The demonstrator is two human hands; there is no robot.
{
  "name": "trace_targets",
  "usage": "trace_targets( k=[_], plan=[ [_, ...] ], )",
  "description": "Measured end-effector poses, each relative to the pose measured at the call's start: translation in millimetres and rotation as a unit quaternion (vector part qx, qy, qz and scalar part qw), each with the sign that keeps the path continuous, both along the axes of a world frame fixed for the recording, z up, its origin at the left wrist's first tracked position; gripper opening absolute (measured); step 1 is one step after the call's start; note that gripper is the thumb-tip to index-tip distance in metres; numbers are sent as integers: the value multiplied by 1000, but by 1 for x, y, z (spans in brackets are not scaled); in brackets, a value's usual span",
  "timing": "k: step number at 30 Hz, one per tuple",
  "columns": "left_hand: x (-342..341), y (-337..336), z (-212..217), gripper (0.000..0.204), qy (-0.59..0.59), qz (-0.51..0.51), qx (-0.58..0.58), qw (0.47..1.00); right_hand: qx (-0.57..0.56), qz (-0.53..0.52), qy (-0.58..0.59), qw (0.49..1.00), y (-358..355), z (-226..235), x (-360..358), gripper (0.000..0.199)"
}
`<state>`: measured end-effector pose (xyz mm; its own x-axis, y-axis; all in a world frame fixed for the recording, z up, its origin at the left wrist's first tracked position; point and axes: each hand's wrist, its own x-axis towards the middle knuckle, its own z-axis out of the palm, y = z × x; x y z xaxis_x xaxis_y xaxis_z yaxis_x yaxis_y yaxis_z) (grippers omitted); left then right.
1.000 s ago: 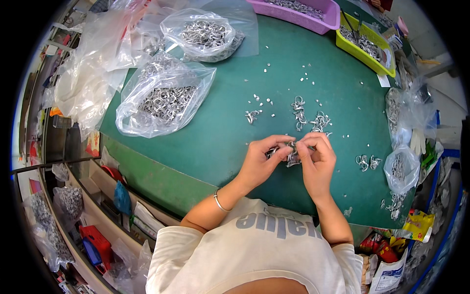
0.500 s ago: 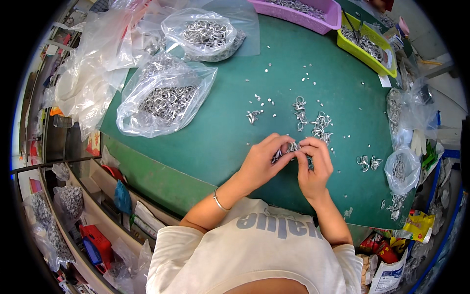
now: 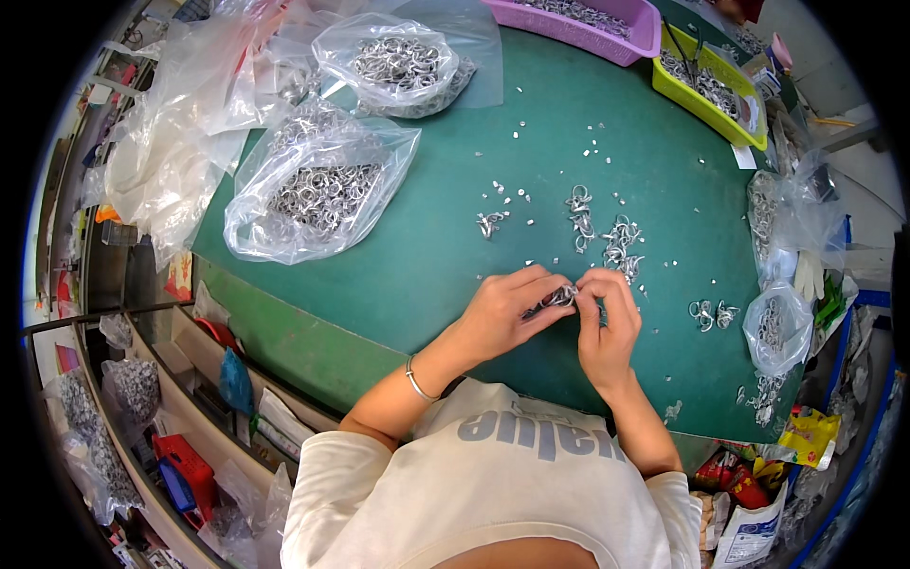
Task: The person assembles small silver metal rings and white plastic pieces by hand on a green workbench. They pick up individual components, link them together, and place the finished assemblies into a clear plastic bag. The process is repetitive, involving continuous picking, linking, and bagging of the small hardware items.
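My left hand point(image 3: 507, 313) is closed round a small bunch of silver metal rings point(image 3: 563, 296), which shows between its thumb and fingers. Right beside it, my right hand point(image 3: 609, 318) has thumb and fingers pinched together at the edge of the bunch; what lies between those fingertips is too small to make out. Just beyond the hands are a cluster of loose rings point(image 3: 622, 248) and a second, longer cluster point(image 3: 580, 216). A smaller group of rings point(image 3: 489, 225) lies farther left, among tiny pale metal bits point(image 3: 520, 193).
Two clear bags of rings point(image 3: 327, 199) stand at the left of the green table point(image 3: 455, 171). A purple basket point(image 3: 578, 24) and a yellow-green basket point(image 3: 711, 95) hold metal pieces at the far right. Another bag point(image 3: 777, 327) sits at the right edge. Cluttered drawers point(image 3: 190, 408) are at lower left.
My left hand has shifted slightly left and its fingers have drawn back from the right hand's. The ring bunch stays in the left hand; the table's piles look unchanged.
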<state>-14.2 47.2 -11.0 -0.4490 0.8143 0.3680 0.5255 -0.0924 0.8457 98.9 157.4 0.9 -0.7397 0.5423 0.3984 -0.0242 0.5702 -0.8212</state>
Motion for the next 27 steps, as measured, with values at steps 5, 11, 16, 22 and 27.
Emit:
trace_targets(
  k=[5,11,16,22,27],
  plan=[
    [-5,2,-3,25,13,-7,-18,1000,-30,12,-33,999,4,3,-4,9],
    [-2,2,-4,24,-8,-4,-26,1000,-57,8,-89,994,1,5,-4,8],
    [1,-3,-3,26,28,1,-48,998,76,77,-106,989,13,7,0,6],
    [4,-9,-1,27,-9,-3,-66,998,12,27,-123,992,2,5,5,9],
    [1,-17,-12,27,-18,100,-131,986,-60,49,-117,990,17,-9,-17,4]
  ],
)
